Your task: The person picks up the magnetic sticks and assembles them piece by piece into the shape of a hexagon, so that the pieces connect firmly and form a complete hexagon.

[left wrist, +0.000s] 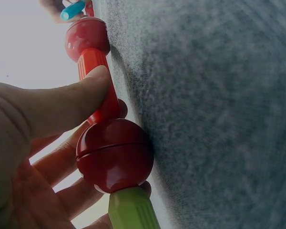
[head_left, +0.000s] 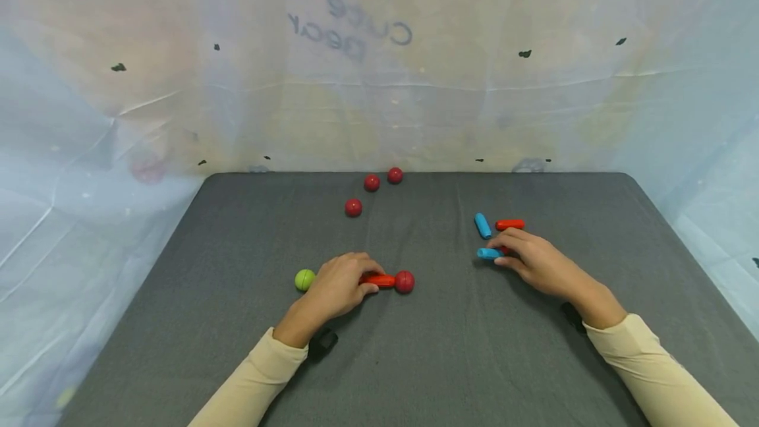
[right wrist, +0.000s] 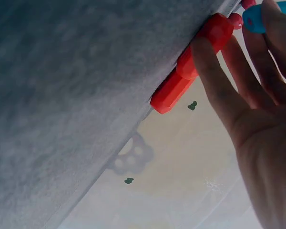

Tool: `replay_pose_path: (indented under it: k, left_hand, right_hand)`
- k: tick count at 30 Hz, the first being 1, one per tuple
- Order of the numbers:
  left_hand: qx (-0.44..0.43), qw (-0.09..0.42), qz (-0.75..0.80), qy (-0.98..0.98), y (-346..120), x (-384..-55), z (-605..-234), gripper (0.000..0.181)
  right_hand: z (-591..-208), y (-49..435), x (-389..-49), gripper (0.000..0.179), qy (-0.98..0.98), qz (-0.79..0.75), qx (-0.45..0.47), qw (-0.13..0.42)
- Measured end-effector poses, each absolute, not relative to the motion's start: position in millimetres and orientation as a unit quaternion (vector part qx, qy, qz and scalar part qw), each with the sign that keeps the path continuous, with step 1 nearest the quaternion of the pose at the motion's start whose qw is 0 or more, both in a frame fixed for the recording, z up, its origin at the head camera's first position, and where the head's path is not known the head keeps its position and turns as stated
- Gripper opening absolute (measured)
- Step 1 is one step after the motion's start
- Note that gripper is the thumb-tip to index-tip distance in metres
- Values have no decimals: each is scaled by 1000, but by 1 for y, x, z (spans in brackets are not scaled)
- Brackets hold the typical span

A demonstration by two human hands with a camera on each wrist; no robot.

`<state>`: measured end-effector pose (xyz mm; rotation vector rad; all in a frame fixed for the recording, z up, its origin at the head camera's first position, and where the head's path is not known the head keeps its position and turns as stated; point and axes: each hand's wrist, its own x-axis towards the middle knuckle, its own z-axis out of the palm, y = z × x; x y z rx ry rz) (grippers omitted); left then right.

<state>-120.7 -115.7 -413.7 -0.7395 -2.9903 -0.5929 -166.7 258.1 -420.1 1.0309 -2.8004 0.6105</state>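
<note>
My left hand (head_left: pixel 344 284) pinches a red rod (left wrist: pixel 99 107) between thumb and fingers. A red ball (left wrist: pixel 86 38) sits at its far end and another red ball (left wrist: pixel 115 155) at its near end. From the near ball a green rod (left wrist: pixel 132 209) runs back under the palm, toward a green ball (head_left: pixel 305 279). On the right, my right hand (head_left: pixel 536 263) holds a blue rod (head_left: pixel 489 254) between thumb and fingertips. A red rod (right wrist: pixel 214 34) lies under that hand, with a finger against it. Beyond its fingers lie a second blue rod (head_left: pixel 483 225) and another red rod (head_left: pixel 510 224).
Three loose red balls, the nearest of them a red ball (head_left: pixel 353 207), lie toward the back of the grey cloth-covered table (head_left: pixel 427 361). A pale printed sheet (head_left: pixel 379 104) hangs behind the table and along its sides.
</note>
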Motion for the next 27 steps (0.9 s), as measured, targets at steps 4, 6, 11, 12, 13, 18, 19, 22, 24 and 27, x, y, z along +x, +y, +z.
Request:
replay_pose_path:
  k: [4,6,11,12,13,18,19,22,24,27]
  left_hand:
    - [-235,-1,-187,-954,-116,-120,-413,21]
    - [-233,0,-188,-954,-116,-120,-413,21]
    - [-232,5,-190,-954,-117,-120,-412,20]
    - [-231,6,-190,-954,-117,-120,-412,20]
    - [-231,7,-189,-954,-117,-120,-412,20]
    - [-225,6,-186,-956,-120,-121,-413,19]
    - [-222,4,-185,-957,-120,-121,-413,19]
    - [-214,-2,-178,-960,-122,-122,-412,19]
    - [-211,-7,-170,-963,-124,-122,-411,18]
    - [-210,-11,-159,-965,-126,-123,-408,17]
  right_hand:
    - [-420,255,-167,28,-919,195,336,66]
    - [-419,253,-167,28,-919,193,336,75]
    - [-420,246,-167,28,-918,189,337,89]
    - [-420,245,-166,28,-918,187,337,91]
    - [-420,243,-166,28,-918,186,337,92]
    - [-418,233,-164,29,-918,188,337,89]
    - [-417,230,-163,29,-917,191,338,88]
    - [-417,223,-163,29,-915,197,341,87]
    - [-417,218,-164,28,-912,199,347,87]
    - [-416,209,-166,26,-907,204,357,90]
